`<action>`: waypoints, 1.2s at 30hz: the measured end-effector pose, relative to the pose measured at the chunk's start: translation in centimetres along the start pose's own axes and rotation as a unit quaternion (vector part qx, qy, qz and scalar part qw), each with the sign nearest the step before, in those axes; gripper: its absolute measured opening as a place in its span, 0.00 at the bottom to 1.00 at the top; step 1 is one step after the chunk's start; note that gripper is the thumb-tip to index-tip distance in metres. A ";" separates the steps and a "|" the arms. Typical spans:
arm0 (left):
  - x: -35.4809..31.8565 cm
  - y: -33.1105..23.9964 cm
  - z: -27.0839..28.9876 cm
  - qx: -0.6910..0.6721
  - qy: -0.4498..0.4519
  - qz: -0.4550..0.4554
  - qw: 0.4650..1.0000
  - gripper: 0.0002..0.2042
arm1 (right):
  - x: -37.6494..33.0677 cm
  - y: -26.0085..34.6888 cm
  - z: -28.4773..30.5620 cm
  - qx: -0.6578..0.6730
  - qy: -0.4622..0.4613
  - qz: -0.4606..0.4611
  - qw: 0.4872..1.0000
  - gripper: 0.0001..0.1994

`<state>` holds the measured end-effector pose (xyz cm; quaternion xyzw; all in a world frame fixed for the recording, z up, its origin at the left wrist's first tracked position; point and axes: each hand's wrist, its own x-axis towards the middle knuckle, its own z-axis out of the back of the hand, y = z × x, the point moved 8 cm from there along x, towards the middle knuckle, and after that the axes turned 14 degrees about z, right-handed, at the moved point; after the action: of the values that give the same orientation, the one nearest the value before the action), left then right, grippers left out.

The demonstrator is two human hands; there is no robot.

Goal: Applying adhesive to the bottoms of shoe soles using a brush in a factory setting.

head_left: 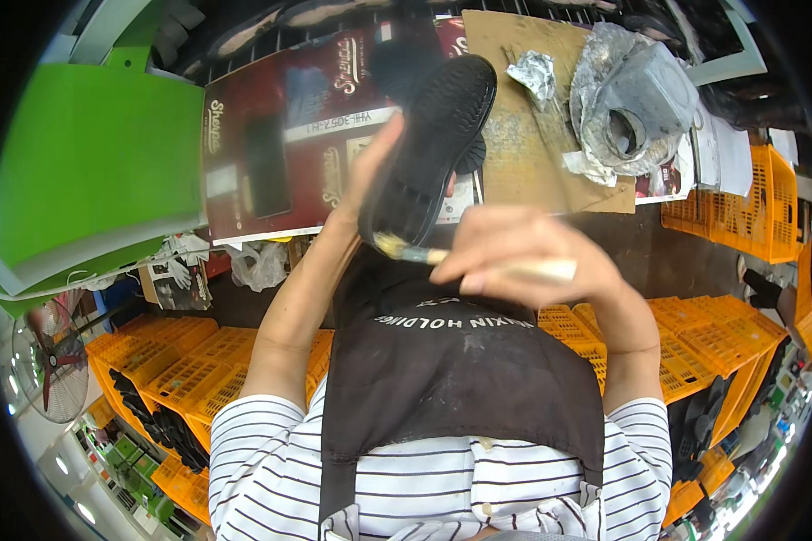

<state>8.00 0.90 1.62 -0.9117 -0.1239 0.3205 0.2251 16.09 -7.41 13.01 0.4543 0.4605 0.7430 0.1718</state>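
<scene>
My left hand (376, 162) grips a black shoe sole (433, 135) along its left edge, with the treaded face turned up towards me. Some of its fingers are hidden behind the sole. In my right hand (523, 243) is a brush (505, 267) with a pale handle, the hand somewhat blurred. The brush's light bristles touch or lie very close to the sole's near end; which of the two, I cannot tell. Just behind the sole, a ridged black piece (470, 155) shows partly.
Dark red printed cardboard (253, 194) and brown cardboard (501, 108) cover the work surface. A grey, crusted container (650, 99) stands at the far right beside crumpled foil (534, 74). A green panel (99, 162) is at left. Orange crates (726, 203) stand around.
</scene>
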 end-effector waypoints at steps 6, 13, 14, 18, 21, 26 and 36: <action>-0.6 0.0 0.4 -0.040 -0.099 0.007 0.994 0.31 | -2.2 -4.3 7.8 -0.056 -0.153 -0.242 0.957 0.08; -0.9 0.6 -0.9 -0.013 0.087 0.031 0.996 0.27 | -0.4 1.1 5.8 -0.260 -0.035 0.002 0.965 0.12; -0.9 0.9 -0.1 -0.061 -0.001 0.039 0.997 0.27 | -0.2 1.3 4.8 -0.252 0.010 0.013 0.968 0.13; -1.2 0.5 -1.9 -0.015 0.085 0.061 0.994 0.30 | -1.1 0.0 5.8 -0.297 0.032 -0.012 0.954 0.14; -1.1 0.8 -1.9 0.001 0.075 0.081 0.994 0.33 | -1.7 -0.5 8.5 -0.343 -0.058 -0.042 0.937 0.12; -1.2 0.7 -1.3 -0.039 0.056 0.087 0.994 0.28 | -3.5 0.4 11.2 -0.409 -0.183 -0.054 0.892 0.10; -0.2 -0.3 -1.1 0.085 0.036 -0.042 0.995 0.33 | -2.5 -2.6 9.1 -0.101 -0.292 -0.134 0.941 0.11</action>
<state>8.53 0.74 2.70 -0.8943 -0.1267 0.2871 0.3191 24.55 -2.99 10.99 0.5656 0.3690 0.5902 0.4423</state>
